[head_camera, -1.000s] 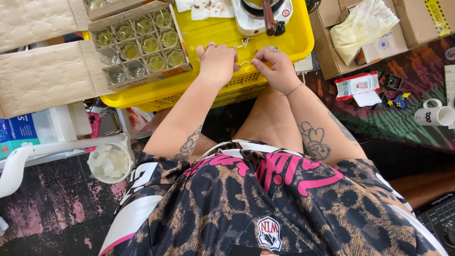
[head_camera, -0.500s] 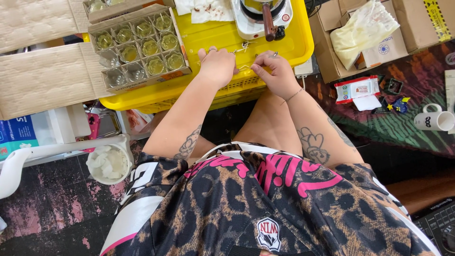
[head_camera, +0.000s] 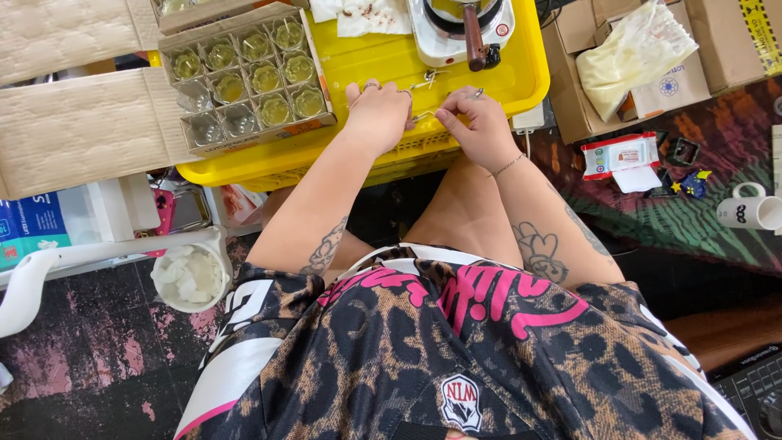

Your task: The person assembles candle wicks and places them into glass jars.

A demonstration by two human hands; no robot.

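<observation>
Both hands rest on the near rim of a yellow plastic tray. My left hand, rings on its fingers, is curled with its fingertips on a thin pale metal piece. That piece runs across to my right hand, whose thumb and forefinger are pinched together on its other end. More small metal bits lie on the tray just beyond the fingers. A cardboard box of several small glass jars with yellowish filling stands to the left of my left hand.
At the tray's far side stand a white hot plate with a dark-handled pot and a stained tissue. Cardboard boxes, a red-and-white pack and a white mug lie on the right. A white tub stands at lower left.
Both hands stay at the tray's near rim, with only small finger movements. The view has tipped a little, so the hot plate sits higher in the picture.
</observation>
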